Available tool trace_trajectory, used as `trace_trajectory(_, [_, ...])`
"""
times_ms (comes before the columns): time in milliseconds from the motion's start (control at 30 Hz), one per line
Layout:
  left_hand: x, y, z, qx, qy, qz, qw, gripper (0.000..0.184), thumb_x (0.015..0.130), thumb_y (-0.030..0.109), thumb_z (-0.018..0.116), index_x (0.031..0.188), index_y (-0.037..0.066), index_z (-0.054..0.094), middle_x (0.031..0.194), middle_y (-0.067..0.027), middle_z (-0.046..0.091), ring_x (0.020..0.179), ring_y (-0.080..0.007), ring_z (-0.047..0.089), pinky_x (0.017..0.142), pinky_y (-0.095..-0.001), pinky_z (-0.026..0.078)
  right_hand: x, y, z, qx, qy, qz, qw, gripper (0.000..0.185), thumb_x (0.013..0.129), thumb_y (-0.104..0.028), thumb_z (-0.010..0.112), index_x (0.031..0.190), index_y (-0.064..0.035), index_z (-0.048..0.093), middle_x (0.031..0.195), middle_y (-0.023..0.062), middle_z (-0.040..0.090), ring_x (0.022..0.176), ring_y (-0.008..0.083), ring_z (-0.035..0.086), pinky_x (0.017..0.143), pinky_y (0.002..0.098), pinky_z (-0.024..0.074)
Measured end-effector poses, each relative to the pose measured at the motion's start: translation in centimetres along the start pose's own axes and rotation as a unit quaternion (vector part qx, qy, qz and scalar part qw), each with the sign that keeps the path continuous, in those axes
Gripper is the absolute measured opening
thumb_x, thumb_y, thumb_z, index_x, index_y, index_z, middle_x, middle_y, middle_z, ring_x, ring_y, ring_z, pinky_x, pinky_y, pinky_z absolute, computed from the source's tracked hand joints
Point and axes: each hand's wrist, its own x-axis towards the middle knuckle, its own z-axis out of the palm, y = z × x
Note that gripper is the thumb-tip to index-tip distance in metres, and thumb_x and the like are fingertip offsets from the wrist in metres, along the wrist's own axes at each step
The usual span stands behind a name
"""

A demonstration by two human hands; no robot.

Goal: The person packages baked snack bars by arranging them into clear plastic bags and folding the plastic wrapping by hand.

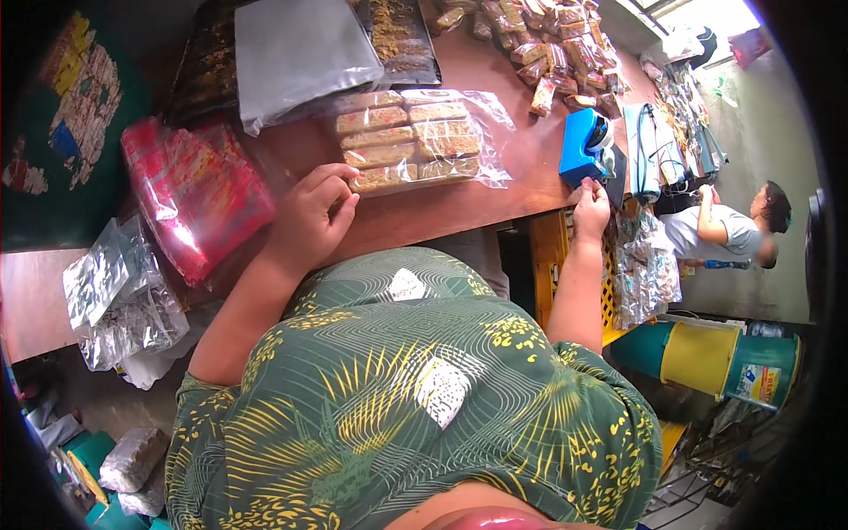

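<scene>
A clear plastic packet (408,146) holds several crumbly golden bars in two columns and lies flat on the table. At its left corner, my left hand (325,210) touches the packet with a fingertip, its fingers bent and the thumb apart. To the right, a blue tape dispenser (579,150) stands near the table's front edge. My right hand (592,210) is at the dispenser's front end, fingertips pinched together; whatever is between them is too small to make out.
Dark crumb-covered trays (408,44) lie at the back, partly under a stack of clear sheets (305,57). Many wrapped bars (565,44) are heaped back right. A red plastic bundle (199,194) lies left. Another person (720,230) is at far right, near stacked buckets (702,358).
</scene>
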Motion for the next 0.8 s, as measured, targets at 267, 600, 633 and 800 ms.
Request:
trace_trajectory(267, [0.0,-0.2,-0.2,-0.029,-0.012,-0.044,0.999,0.011,0.094,0.006,0.07,0.09,0.002,0.061,0.12,-0.0138,0.07,0.109,-0.0307,0.07,0.088,-0.0386,0.056,-2.2,-3.8,-1.0,-0.142,0.005,-0.066,0.988,0.029,0.101,-0.029,0.073,0.102,-0.0009,0.073,0.093,0.0066,0.071,0.083,0.0169,0.066,0.079,0.0329,0.0538])
trace_trajectory(600, [0.0,-0.8,-0.2,-0.079,-0.011,-0.035,0.996,0.013,0.095,0.008,0.071,0.089,0.002,0.061,0.12,-0.0136,0.069,0.112,-0.0303,0.069,0.091,-0.0386,0.056,-12.2,-30.1,9.7,-0.159,-0.597,-0.433,0.657,0.021,0.085,-0.01,0.077,0.105,-0.0073,0.071,0.107,0.0125,0.062,0.102,0.0342,0.065,0.088,0.0468,0.053])
trace_trajectory(633, [0.1,-0.7,-0.2,-0.082,-0.012,-0.041,0.996,0.013,0.095,0.008,0.071,0.089,0.002,0.061,0.12,-0.0138,0.069,0.113,-0.0302,0.069,0.092,-0.0387,0.056,-13.3,-30.4,10.9,-0.161,-0.59,-0.467,0.639,0.022,0.085,-0.014,0.077,0.105,-0.0084,0.072,0.106,0.0118,0.062,0.103,0.0335,0.065,0.088,0.0471,0.0528])
trace_trajectory(800, [0.2,-0.6,-0.4,-0.074,-0.019,-0.055,0.996,0.014,0.095,0.01,0.071,0.089,0.002,0.061,0.121,-0.0145,0.069,0.113,-0.0302,0.069,0.093,-0.0389,0.056,-16.1,-31.1,15.9,-0.247,-0.522,-0.582,0.573,0.023,0.086,-0.029,0.075,0.102,-0.0123,0.077,0.107,0.0089,0.063,0.105,0.0306,0.065,0.09,0.0474,0.052])
